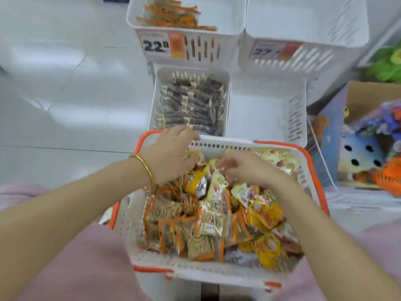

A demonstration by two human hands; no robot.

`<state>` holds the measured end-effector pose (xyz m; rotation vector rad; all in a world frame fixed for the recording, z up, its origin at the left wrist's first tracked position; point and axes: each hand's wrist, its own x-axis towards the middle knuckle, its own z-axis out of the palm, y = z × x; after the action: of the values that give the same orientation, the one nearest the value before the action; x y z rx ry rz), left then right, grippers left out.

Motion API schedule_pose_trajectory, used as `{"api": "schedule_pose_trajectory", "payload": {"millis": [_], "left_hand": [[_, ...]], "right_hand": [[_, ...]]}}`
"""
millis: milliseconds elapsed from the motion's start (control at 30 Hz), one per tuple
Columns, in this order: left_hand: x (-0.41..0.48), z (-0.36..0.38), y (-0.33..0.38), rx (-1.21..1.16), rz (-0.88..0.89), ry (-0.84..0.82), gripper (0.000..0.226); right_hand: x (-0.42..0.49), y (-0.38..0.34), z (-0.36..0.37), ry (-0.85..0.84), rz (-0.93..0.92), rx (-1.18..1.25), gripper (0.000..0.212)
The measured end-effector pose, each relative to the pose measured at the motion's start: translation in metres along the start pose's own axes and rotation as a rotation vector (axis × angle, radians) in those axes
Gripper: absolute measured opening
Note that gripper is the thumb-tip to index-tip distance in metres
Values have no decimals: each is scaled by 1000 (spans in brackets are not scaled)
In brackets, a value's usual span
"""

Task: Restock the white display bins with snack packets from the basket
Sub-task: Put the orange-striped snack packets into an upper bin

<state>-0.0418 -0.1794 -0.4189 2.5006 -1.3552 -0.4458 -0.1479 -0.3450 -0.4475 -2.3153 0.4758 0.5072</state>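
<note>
A white basket [217,270] with orange handles sits in front of me, heaped with brown, yellow and cream snack packets [208,216]. My left hand [171,153], with a gold bangle on the wrist, reaches over the basket's far left corner, fingers curled down onto the packets. My right hand [245,168] pinches cream-and-yellow packets [213,170] near the basket's far middle. Beyond stand white display bins: one holds dark packets [193,105], one beside it [267,109] looks empty. Higher up, one bin holds orange-striped packets [173,16], and the bin to its right [303,20] looks empty.
Price tags hang on the upper bins [161,44]. A cardboard box [355,135] with colourful toys and an orange basket stands at the right. Green items [386,64] lie at the far right. White floor tiles [65,83] spread to the left.
</note>
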Motion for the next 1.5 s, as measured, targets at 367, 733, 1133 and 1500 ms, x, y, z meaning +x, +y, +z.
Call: {"api": "schedule_pose_trajectory", "payload": {"millis": [367,733,1133,1500], "left_hand": [[-28,60,5,43,-108,-156,45],[-6,65,10,-152,-191,-199,53],[13,50,11,-906,-464,155,21],[15,32,2,-707,-353,243,15]], "right_hand": [[-2,50,118,-145,164,-740,57],[-10,52,45,78,90,107,34],[-15,45,28,-29,-34,1035,49],[-18,49,9,199,-2,1044,22]]}}
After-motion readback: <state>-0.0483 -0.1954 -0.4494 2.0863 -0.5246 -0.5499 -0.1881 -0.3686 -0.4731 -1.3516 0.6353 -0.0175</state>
